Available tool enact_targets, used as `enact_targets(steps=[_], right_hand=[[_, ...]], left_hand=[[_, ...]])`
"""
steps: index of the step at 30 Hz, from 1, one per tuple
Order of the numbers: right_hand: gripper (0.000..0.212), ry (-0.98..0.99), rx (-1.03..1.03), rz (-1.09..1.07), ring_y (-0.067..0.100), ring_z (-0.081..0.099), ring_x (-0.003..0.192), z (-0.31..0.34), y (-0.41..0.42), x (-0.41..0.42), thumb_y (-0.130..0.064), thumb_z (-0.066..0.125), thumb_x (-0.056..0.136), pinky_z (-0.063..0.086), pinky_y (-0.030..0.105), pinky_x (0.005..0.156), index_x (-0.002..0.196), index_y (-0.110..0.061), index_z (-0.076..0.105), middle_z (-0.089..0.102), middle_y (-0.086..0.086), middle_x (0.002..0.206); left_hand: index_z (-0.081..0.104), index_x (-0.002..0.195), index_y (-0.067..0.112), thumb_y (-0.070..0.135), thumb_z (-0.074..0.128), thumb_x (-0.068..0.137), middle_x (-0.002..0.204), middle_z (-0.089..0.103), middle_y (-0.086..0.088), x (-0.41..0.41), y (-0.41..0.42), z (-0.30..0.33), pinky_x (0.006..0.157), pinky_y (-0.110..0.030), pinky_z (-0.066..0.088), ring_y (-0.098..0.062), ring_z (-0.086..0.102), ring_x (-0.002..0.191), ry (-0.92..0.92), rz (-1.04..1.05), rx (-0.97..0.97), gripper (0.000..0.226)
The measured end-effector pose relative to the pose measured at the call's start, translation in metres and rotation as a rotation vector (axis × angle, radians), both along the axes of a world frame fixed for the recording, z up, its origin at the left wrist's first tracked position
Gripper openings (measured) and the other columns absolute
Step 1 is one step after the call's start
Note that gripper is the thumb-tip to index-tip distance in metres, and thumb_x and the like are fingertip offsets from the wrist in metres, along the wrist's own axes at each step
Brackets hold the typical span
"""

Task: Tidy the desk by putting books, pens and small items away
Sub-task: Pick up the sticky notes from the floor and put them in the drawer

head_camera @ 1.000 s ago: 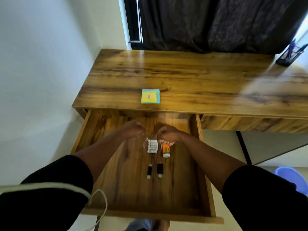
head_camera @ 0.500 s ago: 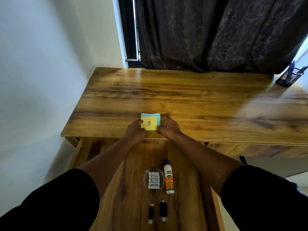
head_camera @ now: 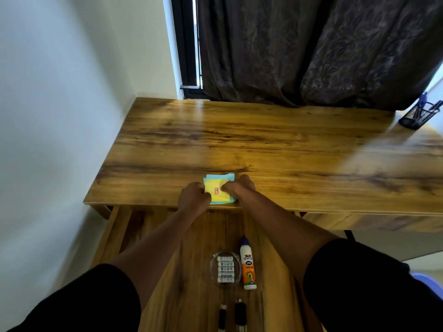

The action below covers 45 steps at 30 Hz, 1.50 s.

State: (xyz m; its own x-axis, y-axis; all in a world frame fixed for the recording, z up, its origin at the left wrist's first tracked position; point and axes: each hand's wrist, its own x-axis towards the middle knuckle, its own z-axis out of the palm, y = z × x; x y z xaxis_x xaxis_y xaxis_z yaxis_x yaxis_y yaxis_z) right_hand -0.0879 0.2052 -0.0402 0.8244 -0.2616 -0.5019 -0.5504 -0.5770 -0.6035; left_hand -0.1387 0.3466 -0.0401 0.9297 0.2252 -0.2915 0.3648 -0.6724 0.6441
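A small stack of yellow and blue sticky notes (head_camera: 217, 190) lies at the front edge of the wooden desk (head_camera: 263, 144). My left hand (head_camera: 193, 195) grips its left side and my right hand (head_camera: 239, 186) grips its right side, fingers curled over the pads. Below them the drawer (head_camera: 191, 279) stands open. Inside it lie a clear round dish of batteries (head_camera: 225, 269), a white and orange glue bottle (head_camera: 248, 267) beside it, and two small black items (head_camera: 233, 315) nearer me.
A black mesh pen holder (head_camera: 418, 115) stands at the desk's far right corner. A dark curtain (head_camera: 311, 49) hangs behind the desk and a white wall runs along the left. A purple object (head_camera: 429, 283) shows at the lower right.
Both hands left the drawer, rose to the desk edge and closed on the sticky notes. The notes now sit nearer the edge, slightly tilted. My view shifted up.
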Motion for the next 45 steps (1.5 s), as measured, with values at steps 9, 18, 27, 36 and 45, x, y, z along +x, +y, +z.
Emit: enact_targets(steps=[9, 18, 27, 36, 45], right_hand=[[0.037, -0.123, 0.368, -0.112, 0.023, 0.073, 0.093, 0.009, 0.016, -0.050, -0.017, 0.085, 0.077, 0.064, 0.039, 0.071, 0.107, -0.012, 0.065, 0.074, 0.007, 0.108], [0.039, 0.025, 0.730, -0.044, 0.026, 0.074, 0.100, -0.001, 0.034, -0.143, -0.012, 0.080, 0.087, 0.064, 0.038, 0.073, 0.121, -0.006, 0.061, 0.074, 0.011, 0.115], [0.051, 0.072, 0.361, 0.234, 0.022, 0.071, 0.099, -0.072, 0.054, -0.224, -0.027, 0.088, 0.080, 0.060, 0.027, 0.065, 0.124, -0.012, 0.068, 0.073, 0.008, 0.118], [0.049, 0.070, 0.104, 0.393, 0.013, 0.065, 0.101, -0.116, 0.053, -0.268, -0.032, 0.084, 0.075, 0.055, 0.032, 0.082, 0.117, -0.025, 0.060, 0.068, -0.003, 0.121], [0.070, -0.016, 0.042, 0.439, 0.021, 0.058, 0.121, -0.112, 0.053, -0.276, -0.035, 0.083, 0.077, 0.052, 0.038, 0.098, 0.136, -0.019, 0.050, 0.060, 0.001, 0.134]], left_hand=[[0.068, 0.124, 0.007, 0.012, 0.064, 0.093, 0.116, 0.072, -0.015, -0.045, 0.010, 0.002, 0.087, -0.049, 0.061, -0.023, 0.070, 0.090, -0.018, 0.273, -0.471, 0.032], [0.069, 0.120, 0.017, 0.052, 0.050, 0.100, 0.114, 0.075, -0.013, -0.134, 0.058, -0.019, 0.078, -0.046, 0.061, -0.030, 0.074, 0.102, 0.098, 0.441, -1.139, 0.045], [0.057, 0.131, 0.005, 0.022, 0.062, 0.100, 0.126, 0.065, -0.023, -0.223, 0.081, -0.053, 0.087, -0.056, 0.060, -0.040, 0.068, 0.111, 0.287, 0.494, -0.979, 0.036], [0.058, 0.125, 0.000, 0.012, 0.056, 0.103, 0.124, 0.061, -0.024, -0.261, 0.078, -0.083, 0.089, -0.061, 0.057, -0.039, 0.065, 0.108, 0.305, 0.594, -0.780, 0.025], [0.066, 0.123, 0.010, 0.015, 0.073, 0.093, 0.119, 0.067, -0.012, -0.266, 0.079, -0.103, 0.080, -0.055, 0.062, -0.033, 0.067, 0.105, 0.180, 0.466, -0.443, 0.032]])
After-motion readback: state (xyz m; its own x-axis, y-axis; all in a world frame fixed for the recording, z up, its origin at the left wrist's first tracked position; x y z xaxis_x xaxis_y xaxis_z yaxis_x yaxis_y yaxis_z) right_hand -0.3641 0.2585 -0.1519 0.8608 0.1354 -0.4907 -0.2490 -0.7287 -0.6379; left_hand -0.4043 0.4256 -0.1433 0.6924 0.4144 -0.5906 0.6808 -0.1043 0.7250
